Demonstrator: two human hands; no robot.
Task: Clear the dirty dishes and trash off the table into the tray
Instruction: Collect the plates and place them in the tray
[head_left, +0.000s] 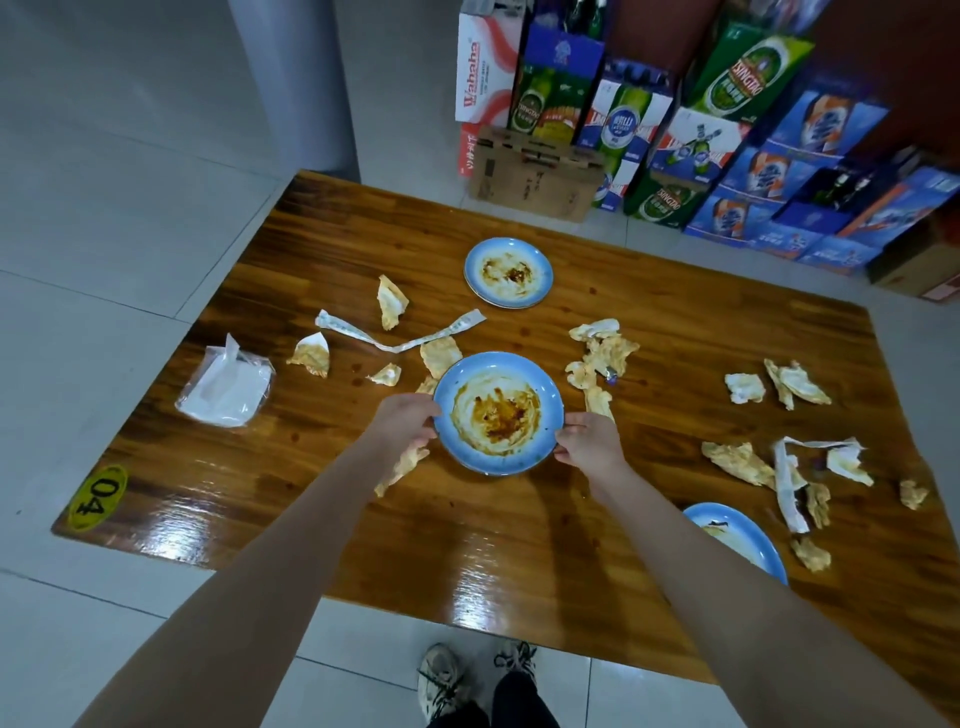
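A blue plate (497, 413) smeared with brown sauce sits mid-table, gripped at its left rim by my left hand (402, 423) and at its right rim by my right hand (589, 444). A second dirty blue plate (508, 272) lies farther back. A third blue plate (737, 535) lies near the front right, partly hidden by my right forearm. Stained crumpled napkins lie scattered: left of the plates (311, 355), to the right (600, 358) and at far right (789, 382). A long paper wrapper strip (400, 335) lies behind the held plate. No tray is in view.
The wooden table (519, 545) has a yellow "04" sticker (98, 497) at its front left corner. A clear plastic packet of tissues (226, 389) lies at the left edge. Stacked drink cartons (701, 135) and a cardboard box (535, 174) stand on the floor behind the table.
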